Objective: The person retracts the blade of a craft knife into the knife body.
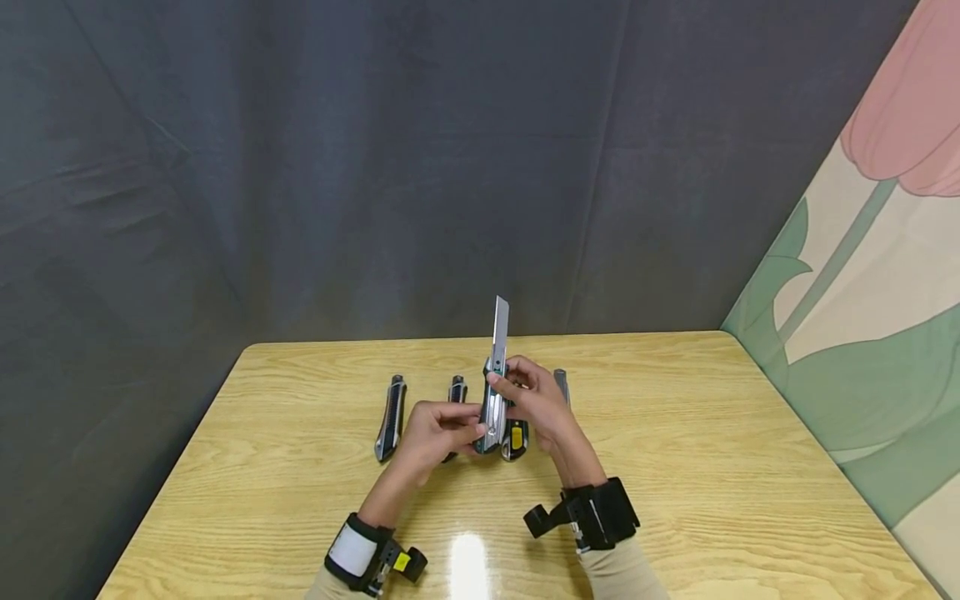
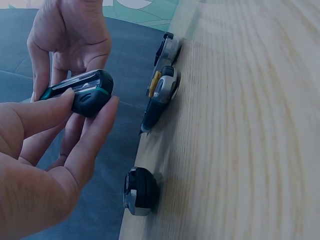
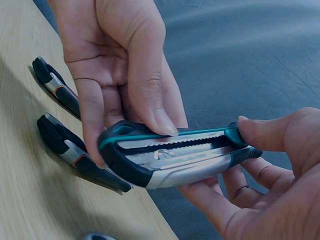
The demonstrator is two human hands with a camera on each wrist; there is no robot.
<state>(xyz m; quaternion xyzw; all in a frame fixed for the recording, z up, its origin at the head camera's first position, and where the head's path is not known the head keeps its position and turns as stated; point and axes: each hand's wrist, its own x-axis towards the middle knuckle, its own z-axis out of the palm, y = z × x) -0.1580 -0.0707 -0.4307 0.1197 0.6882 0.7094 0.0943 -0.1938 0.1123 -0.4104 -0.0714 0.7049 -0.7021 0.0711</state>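
A snap-off utility knife (image 1: 492,412) with a black, teal and silver handle is held up over the table between both hands. Its long blade (image 1: 500,325) stands out of the handle and points away. My left hand (image 1: 437,433) pinches the rear end of the handle between thumb and fingers. Higher up the handle, my right hand (image 1: 542,404) grips it, the thumb at the teal slider (image 3: 233,135) in the right wrist view. The blade is out of sight in both wrist views.
On the wooden table (image 1: 300,433) lie more utility knives: one at left (image 1: 390,419), one partly behind the left hand (image 1: 457,389), one with a yellow slider (image 1: 517,438), and a grey-ended one (image 1: 561,382) partly behind the right hand. A dark curtain (image 1: 420,167) hangs behind.
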